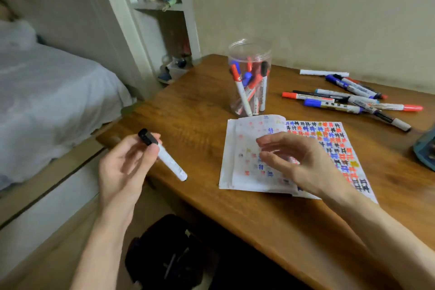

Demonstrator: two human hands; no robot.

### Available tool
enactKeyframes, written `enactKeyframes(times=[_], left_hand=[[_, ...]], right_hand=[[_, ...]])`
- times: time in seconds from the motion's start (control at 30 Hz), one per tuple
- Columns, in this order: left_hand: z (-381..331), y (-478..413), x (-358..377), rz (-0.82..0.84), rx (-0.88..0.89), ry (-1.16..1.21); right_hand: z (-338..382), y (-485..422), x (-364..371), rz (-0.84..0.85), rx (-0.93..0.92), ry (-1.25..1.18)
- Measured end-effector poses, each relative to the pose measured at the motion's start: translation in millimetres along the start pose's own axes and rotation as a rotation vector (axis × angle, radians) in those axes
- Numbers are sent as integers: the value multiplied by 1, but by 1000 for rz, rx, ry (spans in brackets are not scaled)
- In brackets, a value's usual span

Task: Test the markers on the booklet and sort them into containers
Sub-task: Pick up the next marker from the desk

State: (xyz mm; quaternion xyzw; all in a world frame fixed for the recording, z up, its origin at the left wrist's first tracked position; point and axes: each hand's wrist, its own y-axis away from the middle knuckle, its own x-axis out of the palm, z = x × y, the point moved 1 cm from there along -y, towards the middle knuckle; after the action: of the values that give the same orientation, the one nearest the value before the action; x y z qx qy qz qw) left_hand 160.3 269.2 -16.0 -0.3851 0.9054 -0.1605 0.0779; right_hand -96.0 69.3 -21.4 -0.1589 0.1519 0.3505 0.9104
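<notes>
My left hand (122,167) grips a capped white marker with a black cap (164,156) near the table's left corner, cap end up. Over the open booklet (247,160) hovers my right hand (299,160), fingers apart and holding nothing. The booklet's right page (334,136) is covered with coloured test marks. Behind it stands a clear plastic jar (250,77) with several red, blue and black markers in it. A loose pile of markers (348,99) lies on the table at the back right.
The wooden table (200,113) ends at its left edge beside a bed (47,101). A dark bag (169,254) sits on the floor under the table's front. A blue object (426,148) is at the right edge. Shelves (160,7) stand behind.
</notes>
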Motion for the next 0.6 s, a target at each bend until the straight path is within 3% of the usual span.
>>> enactKeyframes(times=[0.17, 0.37, 0.6], left_hand=[[22, 33, -62, -94, -85, -97], [58, 62, -91, -74, -254, -169], [55, 47, -73, -55, -196, -103]], right_hand=[[8, -16, 30, 54, -36, -18], [10, -25, 43, 79, -45, -31], [10, -22, 39, 49, -11, -68]])
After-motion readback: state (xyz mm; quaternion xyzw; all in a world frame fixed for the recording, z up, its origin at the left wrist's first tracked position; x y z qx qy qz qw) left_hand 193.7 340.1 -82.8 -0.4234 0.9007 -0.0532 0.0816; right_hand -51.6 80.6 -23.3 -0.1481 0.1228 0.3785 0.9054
